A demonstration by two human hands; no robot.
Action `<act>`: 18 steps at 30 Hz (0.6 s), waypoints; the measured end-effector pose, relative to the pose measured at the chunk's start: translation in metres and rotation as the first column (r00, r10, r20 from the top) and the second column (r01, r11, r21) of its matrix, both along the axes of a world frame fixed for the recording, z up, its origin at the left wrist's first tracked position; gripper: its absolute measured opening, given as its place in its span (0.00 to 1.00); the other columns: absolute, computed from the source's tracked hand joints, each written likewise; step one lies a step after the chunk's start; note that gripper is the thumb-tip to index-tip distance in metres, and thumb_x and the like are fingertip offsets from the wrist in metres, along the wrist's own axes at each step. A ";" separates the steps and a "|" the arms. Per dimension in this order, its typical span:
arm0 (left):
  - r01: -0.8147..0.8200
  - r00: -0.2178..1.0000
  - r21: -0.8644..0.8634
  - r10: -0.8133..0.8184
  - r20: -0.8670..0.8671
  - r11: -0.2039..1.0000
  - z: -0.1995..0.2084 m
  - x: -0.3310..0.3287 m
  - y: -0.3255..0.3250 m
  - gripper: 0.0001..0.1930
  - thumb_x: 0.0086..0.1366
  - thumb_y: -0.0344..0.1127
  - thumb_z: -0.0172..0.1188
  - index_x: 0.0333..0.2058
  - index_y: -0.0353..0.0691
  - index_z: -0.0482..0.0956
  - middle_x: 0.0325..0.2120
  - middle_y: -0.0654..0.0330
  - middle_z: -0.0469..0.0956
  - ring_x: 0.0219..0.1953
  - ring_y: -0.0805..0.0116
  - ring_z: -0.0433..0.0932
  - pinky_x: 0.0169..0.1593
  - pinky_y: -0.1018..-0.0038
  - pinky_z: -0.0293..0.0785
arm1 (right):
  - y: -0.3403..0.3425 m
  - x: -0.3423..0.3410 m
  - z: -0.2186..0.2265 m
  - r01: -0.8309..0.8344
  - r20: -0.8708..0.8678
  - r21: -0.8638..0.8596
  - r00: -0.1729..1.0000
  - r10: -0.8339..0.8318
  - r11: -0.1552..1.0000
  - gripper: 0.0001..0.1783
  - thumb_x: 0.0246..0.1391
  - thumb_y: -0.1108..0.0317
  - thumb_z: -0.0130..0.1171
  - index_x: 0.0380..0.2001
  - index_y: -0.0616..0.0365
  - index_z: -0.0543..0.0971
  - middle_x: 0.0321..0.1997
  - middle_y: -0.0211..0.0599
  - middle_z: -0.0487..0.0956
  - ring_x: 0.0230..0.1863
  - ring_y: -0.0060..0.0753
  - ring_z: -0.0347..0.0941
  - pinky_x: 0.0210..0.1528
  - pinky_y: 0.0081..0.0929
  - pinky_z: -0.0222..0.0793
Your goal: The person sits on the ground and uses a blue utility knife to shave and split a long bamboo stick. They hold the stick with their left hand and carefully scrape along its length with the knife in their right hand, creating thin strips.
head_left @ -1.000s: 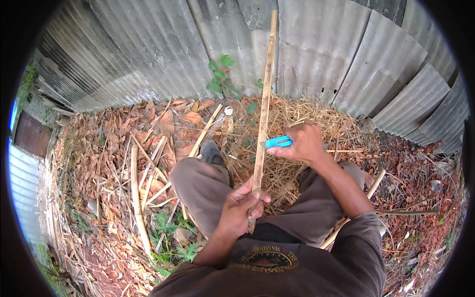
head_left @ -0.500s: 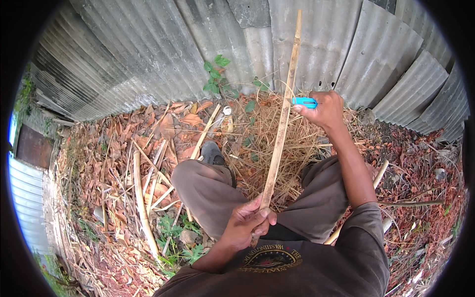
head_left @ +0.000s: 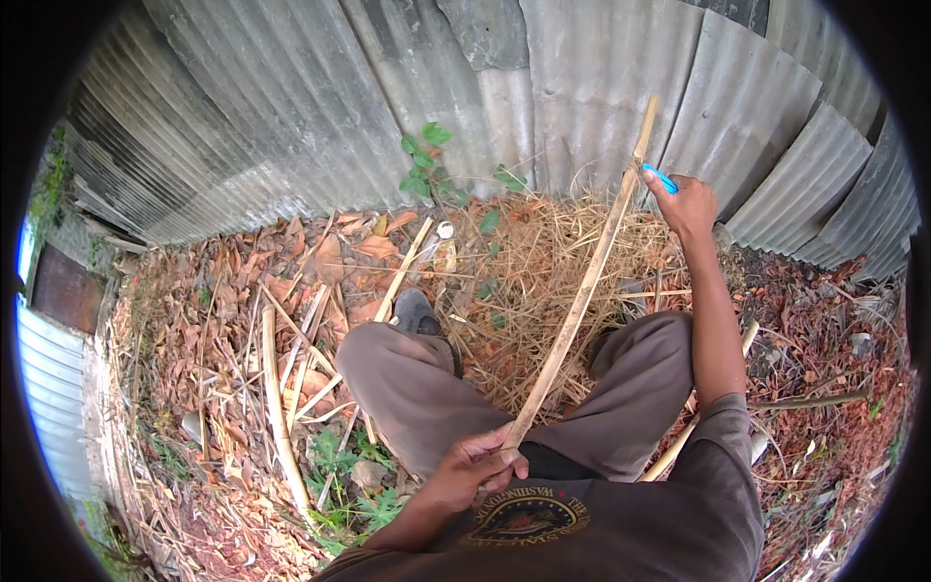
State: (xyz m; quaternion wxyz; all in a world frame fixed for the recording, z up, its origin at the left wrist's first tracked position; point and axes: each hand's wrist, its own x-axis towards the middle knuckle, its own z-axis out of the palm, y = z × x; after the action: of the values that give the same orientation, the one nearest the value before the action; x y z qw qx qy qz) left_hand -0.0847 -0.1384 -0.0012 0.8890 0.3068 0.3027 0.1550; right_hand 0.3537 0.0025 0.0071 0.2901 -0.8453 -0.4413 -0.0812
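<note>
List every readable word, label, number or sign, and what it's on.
Dark short-sleeved shirt: partly legible gold lettering around a round emblem; wording not transcribed.
Blue utility cutter: any marking is too small to read.
Bamboo strip, corrugated metal fence: no text visible.

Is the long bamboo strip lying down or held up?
Held up: the bamboo strip slants from the left hand, gripping its lower end, toward the right hand, holding a blue cutter near its top.
</note>
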 end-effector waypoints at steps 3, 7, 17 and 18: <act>-0.041 0.997 -0.004 0.042 0.061 0.999 -0.007 0.001 0.005 0.21 0.70 0.28 0.50 0.60 0.36 0.64 0.31 0.53 0.75 0.19 0.81 0.61 0.25 0.84 0.60 | -0.002 0.000 0.008 0.033 -0.077 0.006 0.996 -0.032 0.999 0.43 0.41 0.22 0.52 0.18 0.57 0.83 0.15 0.43 0.77 0.25 0.47 0.78 0.32 0.43 0.71; -0.185 0.976 -0.016 0.186 0.115 0.983 -0.011 0.012 0.024 0.20 0.69 0.27 0.50 0.59 0.38 0.64 0.32 0.52 0.76 0.19 0.81 0.62 0.24 0.82 0.60 | -0.018 -0.032 0.006 -0.145 -0.062 -0.017 0.988 0.144 0.989 0.42 0.42 0.22 0.51 0.17 0.57 0.82 0.14 0.43 0.76 0.23 0.48 0.77 0.29 0.43 0.70; -0.275 0.886 -0.145 0.309 0.345 0.950 0.000 0.048 0.066 0.19 0.68 0.26 0.51 0.57 0.42 0.66 0.33 0.56 0.75 0.20 0.81 0.63 0.23 0.83 0.60 | -0.032 -0.148 -0.009 -0.791 0.184 0.123 0.612 0.769 0.599 0.35 0.34 0.29 0.63 0.06 0.52 0.71 0.07 0.32 0.66 0.11 0.40 0.67 0.19 0.35 0.61; -0.270 0.886 -0.152 0.307 0.346 0.951 0.001 0.049 0.067 0.19 0.68 0.26 0.51 0.57 0.43 0.65 0.33 0.56 0.74 0.19 0.81 0.63 0.23 0.84 0.60 | -0.031 -0.149 -0.011 -0.801 0.184 0.114 0.599 0.779 0.588 0.35 0.34 0.29 0.64 0.06 0.51 0.70 0.07 0.31 0.66 0.11 0.39 0.67 0.18 0.35 0.61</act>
State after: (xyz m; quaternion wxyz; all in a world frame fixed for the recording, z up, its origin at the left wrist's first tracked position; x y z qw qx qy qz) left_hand -0.0356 -0.0712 -0.0003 0.9107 0.1795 0.1816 0.3247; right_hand 0.2045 -0.0285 -0.0038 0.3472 -0.5242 -0.7769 -0.0326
